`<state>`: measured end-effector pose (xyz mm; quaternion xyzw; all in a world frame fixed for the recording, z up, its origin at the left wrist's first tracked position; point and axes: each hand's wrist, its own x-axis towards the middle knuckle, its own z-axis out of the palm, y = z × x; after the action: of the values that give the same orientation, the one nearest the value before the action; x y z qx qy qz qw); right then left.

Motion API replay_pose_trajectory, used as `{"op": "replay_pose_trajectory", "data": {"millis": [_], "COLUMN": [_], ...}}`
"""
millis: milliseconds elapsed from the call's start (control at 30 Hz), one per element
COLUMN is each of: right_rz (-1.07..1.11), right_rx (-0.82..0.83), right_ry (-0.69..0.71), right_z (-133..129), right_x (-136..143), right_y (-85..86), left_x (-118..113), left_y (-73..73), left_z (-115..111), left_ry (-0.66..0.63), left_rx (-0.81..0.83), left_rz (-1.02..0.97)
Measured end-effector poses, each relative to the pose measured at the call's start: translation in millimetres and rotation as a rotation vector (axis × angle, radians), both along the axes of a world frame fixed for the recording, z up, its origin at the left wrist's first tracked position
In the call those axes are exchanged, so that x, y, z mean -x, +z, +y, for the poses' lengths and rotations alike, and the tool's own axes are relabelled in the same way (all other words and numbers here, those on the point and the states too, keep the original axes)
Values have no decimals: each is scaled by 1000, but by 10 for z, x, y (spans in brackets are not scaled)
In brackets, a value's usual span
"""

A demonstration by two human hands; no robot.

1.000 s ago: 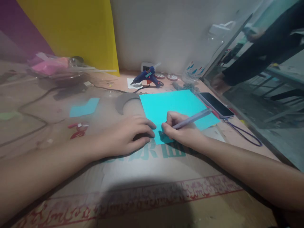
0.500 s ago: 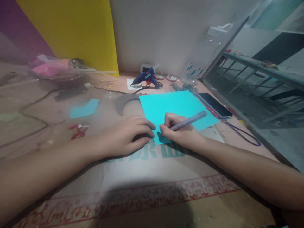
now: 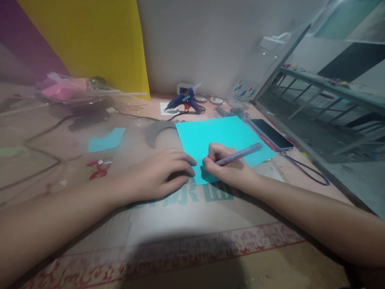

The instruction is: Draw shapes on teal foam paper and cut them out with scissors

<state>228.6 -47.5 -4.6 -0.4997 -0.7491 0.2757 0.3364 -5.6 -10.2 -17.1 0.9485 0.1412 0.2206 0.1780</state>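
Note:
A turquoise sheet of paper (image 3: 222,132) lies at an angle on the table in front of me. My right hand (image 3: 227,162) rests on its lower part, fingers closed around a slim pale pen (image 3: 240,154). The pen's writing tip is hidden by the fingers. My left hand (image 3: 171,170) lies open at the sheet's left edge, fingertips touching the paper there. Just beyond my left hand is a dark crescent-shaped piece (image 3: 156,130), its right end beside the sheet.
A blue glue gun (image 3: 185,99) stands behind the sheet. To the right lie a phone (image 3: 270,134) with a strap and, farther back, a clear bottle (image 3: 246,88). Leftward are a turquoise scrap (image 3: 106,139), red bits (image 3: 99,167), a cable and a bowl of pink material (image 3: 69,90).
Both hands, the pen and the paper stay in nearly the same places. The camera view has shifted very slightly.

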Motion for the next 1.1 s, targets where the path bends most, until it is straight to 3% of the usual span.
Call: {"op": "replay_pose_trajectory", "data": {"millis": [733, 1100], "right_rz": [23, 5], "right_rx": [38, 93], "right_ry": [-59, -5], "right_z": [-5, -20], "right_x": [-48, -41], "right_y": [18, 8], "left_x": [-7, -8], "left_y": [-3, 10], "left_z": [2, 5], "left_ry": [7, 4], "left_rx": [11, 9], "left_rz": [17, 13]}}
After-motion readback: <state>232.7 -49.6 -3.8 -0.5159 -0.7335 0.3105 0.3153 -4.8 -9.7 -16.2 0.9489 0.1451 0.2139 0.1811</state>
